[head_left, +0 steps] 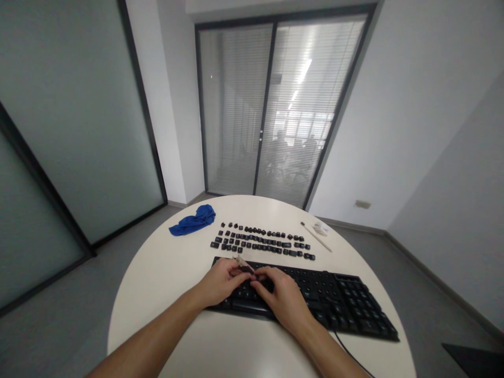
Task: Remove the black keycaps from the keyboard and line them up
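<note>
Over the left part of a black keyboard (252,311), my two hands meet at the fingertips. My left hand (221,279) is closed on a small dark piece (247,269) that looks like a keycap. A pale, thin, crumpled strip (241,260), perhaps tissue, pokes out above these fingers; which hand grips it I cannot tell. My right hand (281,295) pinches at the same spot with thumb and forefinger, and what lies between them is hidden. Beyond the keyboard, many loose black keycaps (258,245) lie in rows. Keys still sit on the keyboard's right end.
At the far left of the round white table (157,294) lies a crumpled blue cloth (195,220). A thin stick-like brush (317,237) and a white crumpled tissue or wrapper (321,228) lie at the far right. A black cable (346,350) runs off the near edge.
</note>
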Demonstrator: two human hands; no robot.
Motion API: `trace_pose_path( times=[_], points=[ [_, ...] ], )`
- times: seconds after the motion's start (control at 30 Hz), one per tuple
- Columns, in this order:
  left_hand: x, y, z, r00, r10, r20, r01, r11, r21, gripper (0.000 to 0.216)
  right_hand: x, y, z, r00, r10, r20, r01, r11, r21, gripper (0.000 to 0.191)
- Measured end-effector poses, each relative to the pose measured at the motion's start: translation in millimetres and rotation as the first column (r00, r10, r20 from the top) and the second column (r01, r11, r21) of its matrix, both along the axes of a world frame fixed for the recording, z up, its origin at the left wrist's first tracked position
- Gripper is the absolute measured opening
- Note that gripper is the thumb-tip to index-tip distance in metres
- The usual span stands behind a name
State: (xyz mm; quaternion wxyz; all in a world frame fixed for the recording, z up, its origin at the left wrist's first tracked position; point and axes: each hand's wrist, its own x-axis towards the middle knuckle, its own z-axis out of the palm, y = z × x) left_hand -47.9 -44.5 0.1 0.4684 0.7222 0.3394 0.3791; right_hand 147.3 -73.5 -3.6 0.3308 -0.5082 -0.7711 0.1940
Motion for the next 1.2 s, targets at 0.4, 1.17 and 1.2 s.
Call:
trace_pose_path(
  times=[0.4, 1.17, 1.2],
  points=[
    [-5, -4, 4.6, 0.99, 0.006, -0.143, 0.036, 0.955, 0.294, 0.022, 1, 1, 6.0, 0.993, 0.072, -0.096, -0.072, 0.997, 0.003, 0.021],
    [-4, -6, 5.2, 0.986, -0.146, 0.076, 0.149, 0.988, -0.028, 0.017, 28, 10, 16.0, 0.851, 0.24, -0.467, -0.435, 0.821, -0.369, 0.031],
    [-4, -7, 4.7, 0.984, -0.154, 0.09, 0.156, 0.988, -0.014, 0.017, 30, 12, 15.3, 0.832, 0.234, -0.504, -0.459, 0.801, -0.385, 0.032]
  ],
)
